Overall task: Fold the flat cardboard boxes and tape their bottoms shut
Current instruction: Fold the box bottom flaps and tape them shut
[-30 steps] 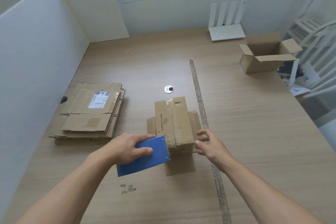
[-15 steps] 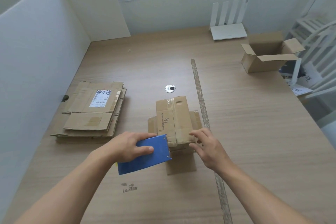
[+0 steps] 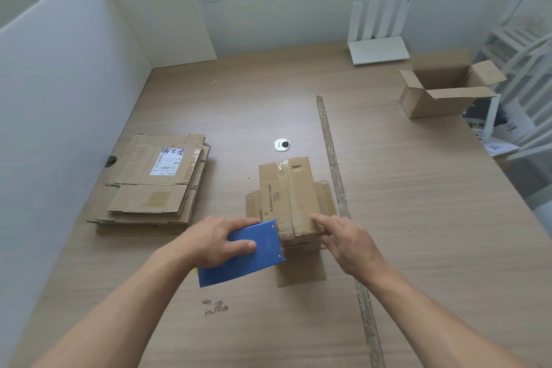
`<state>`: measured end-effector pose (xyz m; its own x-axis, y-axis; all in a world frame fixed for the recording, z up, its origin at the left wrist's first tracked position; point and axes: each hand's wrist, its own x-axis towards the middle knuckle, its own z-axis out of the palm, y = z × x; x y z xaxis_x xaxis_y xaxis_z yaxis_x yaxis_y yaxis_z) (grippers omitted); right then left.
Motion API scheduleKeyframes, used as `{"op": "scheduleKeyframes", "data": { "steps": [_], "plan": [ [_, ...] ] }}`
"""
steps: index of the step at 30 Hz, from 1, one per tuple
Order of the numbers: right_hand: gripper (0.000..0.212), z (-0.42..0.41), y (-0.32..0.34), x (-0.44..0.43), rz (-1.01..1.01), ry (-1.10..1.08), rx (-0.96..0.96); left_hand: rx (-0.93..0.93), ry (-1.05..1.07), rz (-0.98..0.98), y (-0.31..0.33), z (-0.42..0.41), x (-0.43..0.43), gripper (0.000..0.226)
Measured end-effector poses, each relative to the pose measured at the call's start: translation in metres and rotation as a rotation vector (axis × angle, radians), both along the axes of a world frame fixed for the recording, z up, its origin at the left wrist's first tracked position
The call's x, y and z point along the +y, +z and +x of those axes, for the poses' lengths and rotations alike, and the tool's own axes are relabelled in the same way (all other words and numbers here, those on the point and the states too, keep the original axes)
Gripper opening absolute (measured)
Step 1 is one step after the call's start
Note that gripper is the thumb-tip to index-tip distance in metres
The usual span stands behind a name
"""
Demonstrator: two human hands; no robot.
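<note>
Mid-table (image 3: 418, 218): box (image 3: 298, 188) standing bottom-up, both long flaps shut, centre seam running straight away from the body, near end to far end. Glossy clear tape visible over far end of seam; reach as far as near edge: can't tell. Lower flaps splayed flat on the table round the base.

L hand (image 3: 215, 243): wrapped round blue tape dispenser (image 3: 248, 260), thumb across upper face, fingers (image 3: 245, 222) curled over far edge, firm hold. Dispenser's front edge touching near-left corner of box top, just left of seam's near end.

R hand (image 3: 352, 245): holding nothing, index finger straight & pressing right flap close to box's near edge, other fingers loosely bent, just right of seam.

Key relation: seam lying between the 2 hands, long axis pointing fwd; dispenser nearer to seam's near end than R fingertip, approx. level w/ it. Prob. step: taping bottom seam, R hand pinning flap. For next move, prob.: shift dispenser slightly right onto seam line, then run along it. Guess only.

Elsewhere: stack of flat cartons (image 3: 155, 182) well left of box, not yet folded; open box (image 3: 442, 95) at far right; white router (image 3: 379, 48) at back; metal grommet (image 3: 281, 145) just beyond box; worn tape strip (image 3: 331, 158) stuck on table, right of box.
</note>
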<state>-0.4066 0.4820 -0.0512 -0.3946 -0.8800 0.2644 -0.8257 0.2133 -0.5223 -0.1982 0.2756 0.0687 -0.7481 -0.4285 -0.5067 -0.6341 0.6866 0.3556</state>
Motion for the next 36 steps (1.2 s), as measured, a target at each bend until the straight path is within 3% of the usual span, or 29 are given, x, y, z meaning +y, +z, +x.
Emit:
{"op": "scheduleKeyframes", "data": {
  "steps": [3, 7, 9, 13, 15, 18, 21, 36],
  "plan": [
    [0.077, -0.001, 0.001, 0.001, 0.057, -0.090, 0.080, -0.010, 0.000, -0.005, 0.000, 0.000, 0.000, 0.049],
    [0.087, 0.002, 0.007, -0.008, 0.030, -0.042, 0.101, -0.014, -0.009, -0.022, -0.001, -0.001, -0.001, 0.051],
    [0.081, 0.005, 0.012, -0.017, -0.014, 0.028, 0.086, -0.016, -0.012, -0.019, -0.001, -0.001, -0.001, 0.051],
    [0.035, 0.009, 0.011, -0.034, -0.109, 0.166, 0.045, -0.014, -0.030, -0.059, 0.001, -0.001, 0.001, 0.051],
    [0.024, 0.007, 0.004, -0.034, -0.111, 0.196, -0.003, -0.020, -0.049, -0.113, 0.001, -0.001, 0.004, 0.052],
    [0.030, 0.007, -0.006, -0.030, -0.119, 0.184, -0.035, -0.014, -0.068, -0.160, 0.000, 0.001, 0.007, 0.052],
    [0.022, 0.009, -0.008, -0.030, -0.152, 0.162, -0.005, 0.005, -0.070, -0.159, -0.002, 0.004, 0.006, 0.052],
    [0.021, 0.004, -0.011, -0.035, -0.206, 0.176, 0.079, -0.025, -0.032, -0.153, 0.007, 0.058, -0.026, 0.047]
  ]
}}
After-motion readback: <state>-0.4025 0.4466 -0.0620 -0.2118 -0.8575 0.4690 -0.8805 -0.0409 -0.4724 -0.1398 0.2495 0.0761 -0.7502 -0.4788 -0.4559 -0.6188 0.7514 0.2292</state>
